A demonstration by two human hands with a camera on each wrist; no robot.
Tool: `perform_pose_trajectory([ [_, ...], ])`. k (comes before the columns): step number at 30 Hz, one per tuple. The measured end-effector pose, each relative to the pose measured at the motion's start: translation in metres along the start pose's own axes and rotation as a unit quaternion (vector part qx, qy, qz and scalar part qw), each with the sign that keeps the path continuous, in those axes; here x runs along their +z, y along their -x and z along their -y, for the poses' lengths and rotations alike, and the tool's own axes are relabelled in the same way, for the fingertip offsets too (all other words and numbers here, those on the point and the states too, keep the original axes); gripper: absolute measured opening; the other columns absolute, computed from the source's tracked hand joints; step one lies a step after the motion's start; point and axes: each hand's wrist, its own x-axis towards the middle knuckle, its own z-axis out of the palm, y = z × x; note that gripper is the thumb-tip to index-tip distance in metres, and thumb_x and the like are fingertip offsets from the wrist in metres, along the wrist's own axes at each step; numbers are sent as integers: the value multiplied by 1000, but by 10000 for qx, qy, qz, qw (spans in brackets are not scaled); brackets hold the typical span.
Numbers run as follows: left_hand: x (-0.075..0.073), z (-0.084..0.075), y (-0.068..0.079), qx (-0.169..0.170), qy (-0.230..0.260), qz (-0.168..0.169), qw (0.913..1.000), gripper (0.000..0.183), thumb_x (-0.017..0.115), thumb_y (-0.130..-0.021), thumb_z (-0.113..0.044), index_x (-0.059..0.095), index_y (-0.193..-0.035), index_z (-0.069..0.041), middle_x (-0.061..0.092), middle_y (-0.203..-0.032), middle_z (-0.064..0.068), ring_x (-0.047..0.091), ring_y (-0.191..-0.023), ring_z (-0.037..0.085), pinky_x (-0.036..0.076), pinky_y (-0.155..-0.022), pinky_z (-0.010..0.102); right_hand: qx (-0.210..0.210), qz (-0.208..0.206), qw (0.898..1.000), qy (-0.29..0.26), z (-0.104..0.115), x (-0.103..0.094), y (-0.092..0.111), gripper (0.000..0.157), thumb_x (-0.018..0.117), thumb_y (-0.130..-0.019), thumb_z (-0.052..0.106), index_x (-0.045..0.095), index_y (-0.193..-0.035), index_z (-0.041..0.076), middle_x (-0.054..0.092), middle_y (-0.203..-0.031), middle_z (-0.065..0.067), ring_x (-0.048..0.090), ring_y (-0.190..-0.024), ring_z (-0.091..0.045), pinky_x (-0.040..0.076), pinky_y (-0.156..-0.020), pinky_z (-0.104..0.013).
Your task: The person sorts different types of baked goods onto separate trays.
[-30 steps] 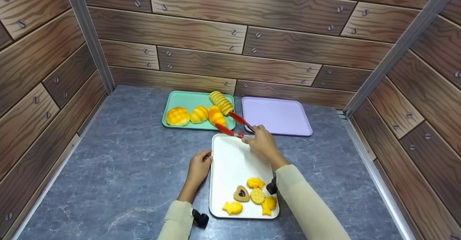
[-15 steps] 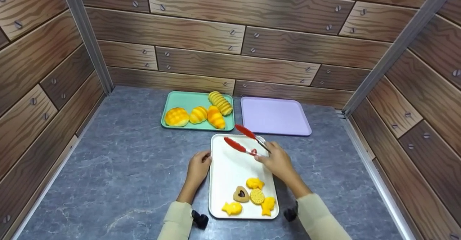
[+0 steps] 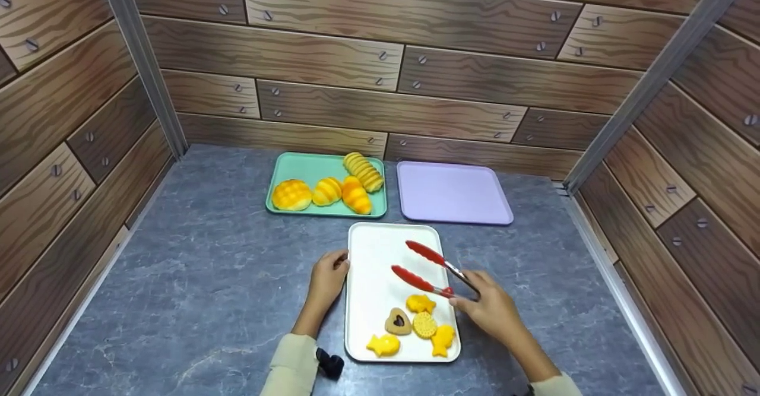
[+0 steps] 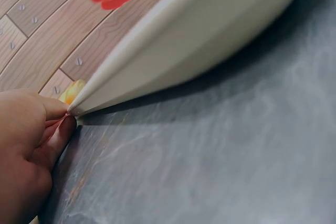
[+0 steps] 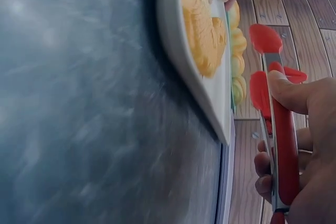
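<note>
Red-tipped tongs [image 3: 436, 271] are gripped in my right hand [image 3: 490, 307], tips spread apart with nothing between them. They hang over the right half of the white tray [image 3: 377, 265]. My left hand [image 3: 328, 277] holds the tray's left edge, thumb and fingers at the rim [image 4: 79, 106] in the left wrist view. Toward the tray's near end lie a heart cookie [image 3: 398, 322], a round yellow biscuit [image 3: 424, 325] and fish-shaped yellow pieces, one fish [image 3: 383, 345] apart at the left. In the right wrist view, my thumb [image 5: 289, 93] lies along the tongs' red handle.
Behind the white tray stands a green tray [image 3: 314, 164] bearing several breads, among them a round bun [image 3: 292, 195] and a long ridged roll [image 3: 363, 171]. A bare lilac tray [image 3: 454, 193] is beside it. Wood-patterned walls [image 3: 332, 99] enclose the grey tabletop [image 3: 237, 265].
My right hand has drawn the tongs back from the green tray's front right corner, toward me and to the right, over the white tray. The left hand has stayed put.
</note>
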Motion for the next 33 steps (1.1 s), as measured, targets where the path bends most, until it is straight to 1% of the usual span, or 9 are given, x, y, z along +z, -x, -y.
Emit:
perform_pose_trajectory([
  [5, 1, 1, 0, 46, -6, -66, 10000, 27, 63, -95, -6, 71, -120, 1, 70, -104, 12, 63, -95, 21, 52, -85, 39, 18, 9, 9999, 115, -9, -10, 9, 61, 87, -77, 37, 66, -132, 19, 65, -125, 2, 64, -105, -22, 51, -88, -49],
  [10, 3, 2, 1, 53, 72, -32, 10000, 27, 63, -95, -6, 71, -119, 2, 70, -106, 13, 63, -96, 22, 52, -86, 40, -28, -5, 9998, 188, -18, -17, 17, 63, 87, -77, 34, 66, -133, 14, 66, -127, -1, 64, -109, -24, 51, -92, -52],
  [15, 2, 1, 1, 45, 106, 13, 9999, 27, 63, -95, -6, 71, -120, 3, 70, -107, 14, 63, -97, 23, 53, -86, 40, 82, 114, 9998, 146, -27, -24, 26, 63, 88, -76, 33, 67, -132, 13, 66, -125, 1, 62, -102, -20, 50, -89, -47],
  [18, 1, 1, 0, -24, 123, 66, 9999, 28, 62, -96, -7, 70, -122, 2, 69, -108, 13, 63, -97, 22, 53, -87, 40, 122, 145, 9997, 130, -31, -29, 31, 62, 88, -76, 32, 67, -132, 13, 67, -124, 3, 61, -101, -18, 50, -89, -46],
  [21, -1, 0, 0, -75, 136, 86, 9998, 29, 61, -97, -8, 69, -123, 2, 69, -109, 13, 63, -99, 22, 53, -88, 40, 41, 180, 9996, 224, -35, -34, 35, 62, 89, -75, 31, 68, -131, 12, 67, -125, 2, 62, -106, -20, 51, -91, -48],
  [25, -1, 0, 1, -87, 146, 58, 9998, 30, 62, -97, -8, 69, -125, 2, 69, -112, 14, 64, -101, 24, 53, -89, 41, -175, 284, 9987, 397, -40, -38, 39, 60, 88, -75, 31, 69, -129, 11, 68, -125, 2, 64, -110, -22, 51, -93, -50],
  [30, 0, 1, 1, -8, 88, 45, 10000, 30, 61, -97, -8, 68, -125, 2, 69, -111, 14, 64, -100, 24, 53, -88, 42, -383, 371, 9966, 635, -45, -39, 42, 57, 88, -75, 32, 71, -126, 12, 69, -122, 4, 66, -109, -21, 53, -92, -48],
  [33, 0, 0, 1, -7, 96, 38, 9999, 30, 62, -97, -8, 69, -124, 3, 70, -110, 14, 63, -99, 23, 52, -88, 41, -431, 407, 9954, 747, -46, -39, 43, 55, 87, -76, 33, 72, -125, 15, 69, -120, 5, 66, -107, -20, 53, -91, -47],
])
